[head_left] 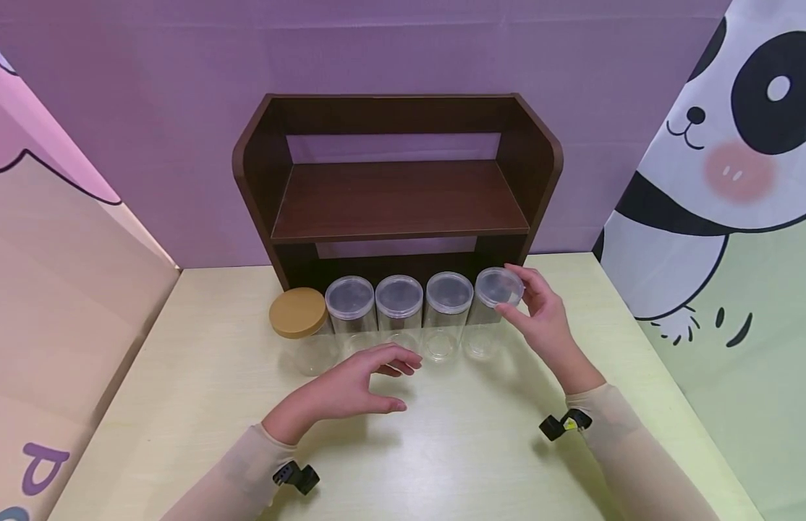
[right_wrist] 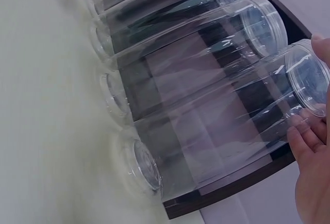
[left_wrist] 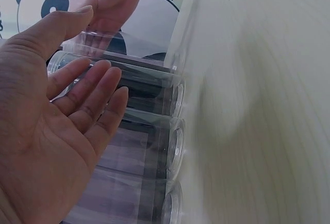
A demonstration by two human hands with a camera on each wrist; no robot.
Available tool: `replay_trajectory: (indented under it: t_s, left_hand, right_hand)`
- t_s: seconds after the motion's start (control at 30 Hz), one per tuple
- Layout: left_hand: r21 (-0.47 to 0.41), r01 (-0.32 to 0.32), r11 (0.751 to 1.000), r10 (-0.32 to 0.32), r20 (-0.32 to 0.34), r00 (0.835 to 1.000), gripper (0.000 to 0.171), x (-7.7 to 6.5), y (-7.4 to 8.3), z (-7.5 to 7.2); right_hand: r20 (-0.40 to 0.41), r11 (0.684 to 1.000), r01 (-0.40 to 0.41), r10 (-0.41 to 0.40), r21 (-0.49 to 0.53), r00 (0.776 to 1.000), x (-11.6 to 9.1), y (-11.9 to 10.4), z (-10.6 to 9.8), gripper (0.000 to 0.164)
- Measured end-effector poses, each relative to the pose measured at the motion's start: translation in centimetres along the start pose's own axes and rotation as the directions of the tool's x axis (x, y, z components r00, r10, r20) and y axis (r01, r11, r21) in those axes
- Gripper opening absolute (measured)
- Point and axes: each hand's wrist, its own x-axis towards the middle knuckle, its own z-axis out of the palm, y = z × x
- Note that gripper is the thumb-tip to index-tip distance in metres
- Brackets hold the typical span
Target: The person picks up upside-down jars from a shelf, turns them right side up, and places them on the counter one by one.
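Several clear jars with see-through lids stand upright in a row in the head view. My right hand (head_left: 543, 315) holds the rightmost jar (head_left: 483, 336) at its lid (head_left: 499, 286), thumb in front and fingers round the far side. The right wrist view shows the same jar (right_wrist: 216, 131) with fingertips against its neck. My left hand (head_left: 351, 387) hovers before the row, fingers loosely extended and thumb apart, holding nothing. Its palm faces the jars in the left wrist view. At the left end stands a jar with a tan lid (head_left: 298, 312).
A dark brown two-tier shelf (head_left: 403, 199) stands right behind the jars, against a purple backdrop (head_left: 403, 51). The pale wooden table (head_left: 442, 463) is bordered by printed panels left and right, the right one with a panda (head_left: 735, 137).
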Motion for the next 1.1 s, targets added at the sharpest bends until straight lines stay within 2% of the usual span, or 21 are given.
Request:
replay_trajectory:
  t_s: [0.13,0.37,0.6,1.1]
  left_hand:
    - [0.001,-0.002,1.000,0.002,0.002,1.000,0.063,0.0,-0.1,0.0]
    - [0.004,-0.012,1.000,0.012,-0.005,1.000,0.062,0.0,-0.1,-0.1]
    - [0.010,-0.019,1.000,0.019,-0.006,1.000,0.061,-0.1,-0.1,-0.1]
    - [0.009,-0.032,0.999,0.032,-0.020,0.999,0.060,-0.1,0.2,-0.2]
  right_hand:
    - [-0.002,1.000,-0.028,0.028,-0.010,1.000,-0.2,0.5,0.2,0.064]
    - [-0.012,1.000,0.005,-0.005,0.023,1.000,-0.2,0.9,0.6,0.064]
    - [-0.013,1.000,-0.012,0.012,0.010,1.000,-0.4,1.2,0.4,0.065]
    - [0.010,0.998,-0.058,0.059,-0.026,0.998,-0.6,0.6,0.2,0.066]
